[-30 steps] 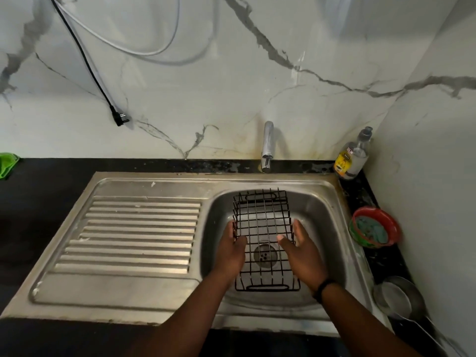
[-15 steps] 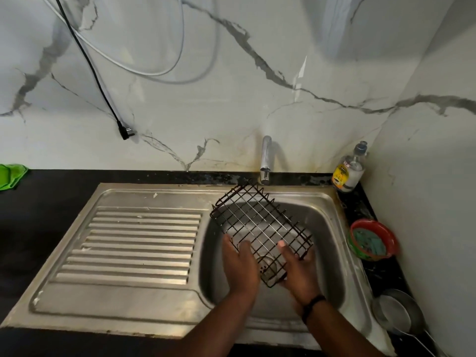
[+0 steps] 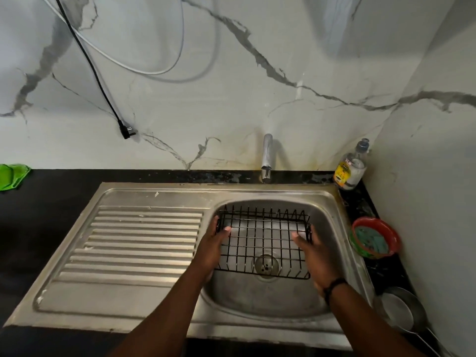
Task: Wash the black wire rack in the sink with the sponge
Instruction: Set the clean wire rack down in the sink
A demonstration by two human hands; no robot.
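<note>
A black wire rack (image 3: 262, 240) lies roughly level inside the steel sink basin (image 3: 327, 222), above the drain (image 3: 265, 265). My left hand (image 3: 212, 244) holds its left edge, thumb hooked over the wire. On the opposite side my right hand (image 3: 313, 249) grips the right edge the same way. A teal sponge (image 3: 371, 239) sits in a small red bowl (image 3: 391, 231) on the counter right of the sink, away from both hands.
The tap spout (image 3: 266, 157) rises behind the basin, with no water running. A soap bottle (image 3: 351, 168) stands in the back right corner. The ribbed drainboard (image 3: 136, 240) lies to the left. A steel pan (image 3: 401, 310) sits at front right, a green cloth (image 3: 13, 176) far left.
The rack went from lying lengthways in the basin, to tilted up at an angle, to lying widthways and level. Both hands shifted from its near sides to its left and right edges.
</note>
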